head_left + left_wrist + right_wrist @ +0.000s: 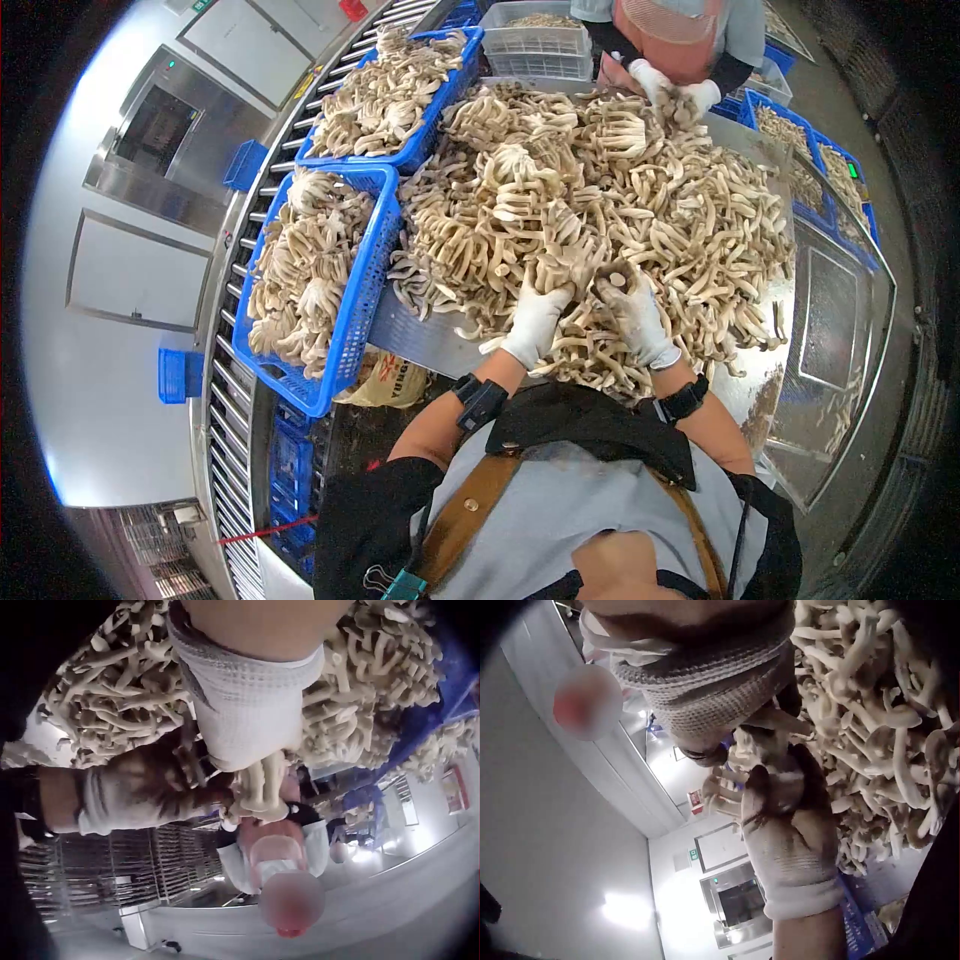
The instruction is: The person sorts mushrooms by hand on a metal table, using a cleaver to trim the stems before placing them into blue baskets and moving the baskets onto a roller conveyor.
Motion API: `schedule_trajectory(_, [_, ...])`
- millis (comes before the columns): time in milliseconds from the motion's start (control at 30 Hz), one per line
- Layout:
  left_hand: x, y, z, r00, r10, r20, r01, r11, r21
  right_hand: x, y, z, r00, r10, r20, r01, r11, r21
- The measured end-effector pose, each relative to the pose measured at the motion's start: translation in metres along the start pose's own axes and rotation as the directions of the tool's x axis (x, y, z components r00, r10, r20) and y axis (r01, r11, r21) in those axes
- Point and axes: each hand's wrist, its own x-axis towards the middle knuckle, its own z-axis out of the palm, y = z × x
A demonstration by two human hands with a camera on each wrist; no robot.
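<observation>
In the head view my gloved left hand (pixel 540 318) grips a cluster of pale mushrooms (pixel 568 262) above the near side of a large heap. Its long stems (pixel 262 784) stick out past the glove in the left wrist view. Close beside it, my gloved right hand (pixel 638 318), its fingers stained dark, pinches a mushroom (pixel 617 280) whose pale round end shows between thumb and fingers. In the right wrist view both hands meet at the cluster (pixel 754 754), the left glove (pixel 791 855) below it and the right glove (pixel 697 697) above.
The mushroom heap (pixel 690 220) covers much of a metal table (pixel 430 335). Blue baskets (pixel 345 340) full of mushroom clusters stand at the left beside a roller conveyor (pixel 228 400). Across the table, another person (pixel 680 50) in white gloves handles mushrooms. More blue crates (pixel 825 170) stand at the right.
</observation>
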Motion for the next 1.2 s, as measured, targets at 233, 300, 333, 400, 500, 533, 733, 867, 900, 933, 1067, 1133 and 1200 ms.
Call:
schedule_trajectory(233, [-0.012,0.000,0.006,0.996,-0.063,0.056,0.054,0.987,0.153,0.003,-0.007,0.011,0.991,0.114,0.063,-0.124,0.975,0.185])
schedule_trajectory(300, [-0.013,-0.005,-0.006,0.987,-0.096,0.127,0.094,0.995,0.021,0.010,0.027,0.000,0.970,0.230,0.086,-0.244,0.940,0.239])
schedule_trajectory(333, [-0.014,-0.009,-0.012,0.981,-0.112,0.161,0.121,0.992,-0.047,0.007,0.032,-0.002,0.952,0.289,0.099,-0.305,0.915,0.264])
schedule_trajectory(400, [-0.021,-0.020,-0.022,0.975,-0.111,0.192,0.136,0.983,-0.122,-0.005,0.046,-0.003,0.972,0.211,0.107,-0.221,0.971,0.090])
schedule_trajectory(500, [-0.022,-0.046,-0.036,0.974,-0.224,-0.038,0.179,0.860,-0.478,-0.006,0.098,-0.020,0.985,0.159,0.070,-0.126,0.930,-0.345])
schedule_trajectory(533, [-0.023,-0.045,-0.044,0.910,-0.408,0.068,0.377,0.751,-0.543,-0.025,0.047,-0.010,0.949,0.288,0.124,-0.208,0.873,-0.442])
schedule_trajectory(733, [-0.018,-0.039,-0.047,0.938,-0.274,0.212,0.305,0.943,-0.131,-0.011,0.107,-0.035,0.952,0.161,0.260,0.112,0.608,-0.786])
schedule_trajectory(867, [-0.020,-0.029,-0.025,0.977,-0.167,0.135,0.169,0.986,-0.008,-0.030,0.037,-0.007,0.995,-0.104,-0.014,0.035,0.458,-0.888])
schedule_trajectory(900, [-0.021,-0.027,-0.021,0.977,-0.157,0.144,0.157,0.988,0.012,-0.025,0.050,-0.013,0.980,-0.196,0.022,0.117,0.490,-0.864])
schedule_trajectory(933, [-0.020,-0.026,-0.017,0.977,-0.145,0.155,0.142,0.989,0.029,-0.022,0.060,-0.019,0.956,-0.287,0.057,0.203,0.508,-0.837])
schedule_trajectory(1067, [-0.010,-0.032,-0.032,0.960,-0.056,0.275,0.033,0.996,0.088,-0.029,0.016,0.010,0.998,0.035,-0.047,-0.045,0.973,-0.228])
schedule_trajectory(1133, [-0.006,-0.026,-0.035,0.967,-0.110,0.230,0.123,0.992,-0.041,-0.018,0.035,-0.013,0.989,0.095,0.111,-0.092,0.995,-0.034])
schedule_trajectory(1200, [-0.006,-0.011,-0.037,0.962,-0.182,0.203,0.200,0.977,-0.073,-0.029,0.005,-0.002,0.970,0.182,0.160,-0.208,0.964,0.168])
